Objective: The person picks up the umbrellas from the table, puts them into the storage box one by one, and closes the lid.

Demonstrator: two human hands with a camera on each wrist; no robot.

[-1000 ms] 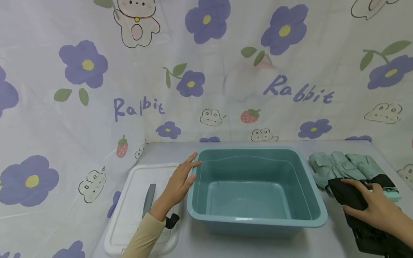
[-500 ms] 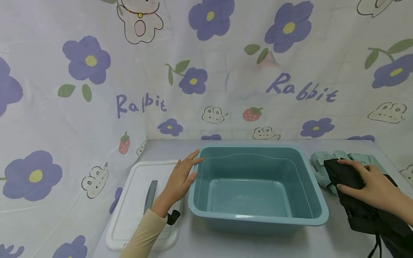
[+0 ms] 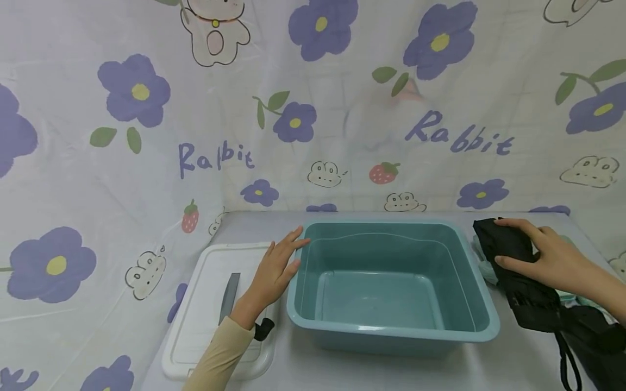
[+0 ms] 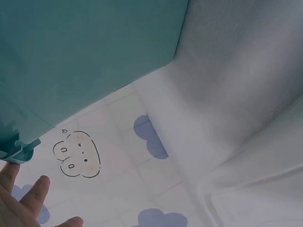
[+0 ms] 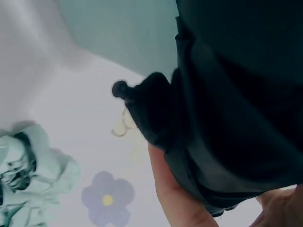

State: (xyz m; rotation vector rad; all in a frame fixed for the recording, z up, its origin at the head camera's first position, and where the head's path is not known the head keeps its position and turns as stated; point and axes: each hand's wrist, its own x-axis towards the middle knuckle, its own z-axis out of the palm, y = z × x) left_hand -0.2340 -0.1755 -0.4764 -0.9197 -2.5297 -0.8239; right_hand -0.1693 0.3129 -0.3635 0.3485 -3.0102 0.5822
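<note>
A teal plastic tub [image 3: 391,336] stands in the middle of the table in the head view. My left hand [image 3: 274,271] rests at its left rim with fingers spread and fairly straight; in the left wrist view the fingertips [image 4: 41,182] show by the tub's rim. My right hand [image 3: 552,255] grips a black fabric bundle [image 3: 508,244] close to the tub's right side, thumb and fingers around its upper part. Loose cords and a lower length of black fabric hang from it. A small round knob shows at its end in the right wrist view. Its exact kind I cannot tell.
Pale green folded cloth [image 5: 28,179] lies right of the tub, mostly hidden behind the bundle in the head view. A white lid [image 3: 195,315] with a grey strip [image 3: 230,296] lies to the left under my left arm. A printed curtain [image 3: 342,108] backs the table.
My right hand has lifted the black bundle up and to the left, over the pale green cloth and nearer the tub. The left hand stays at the rim.
</note>
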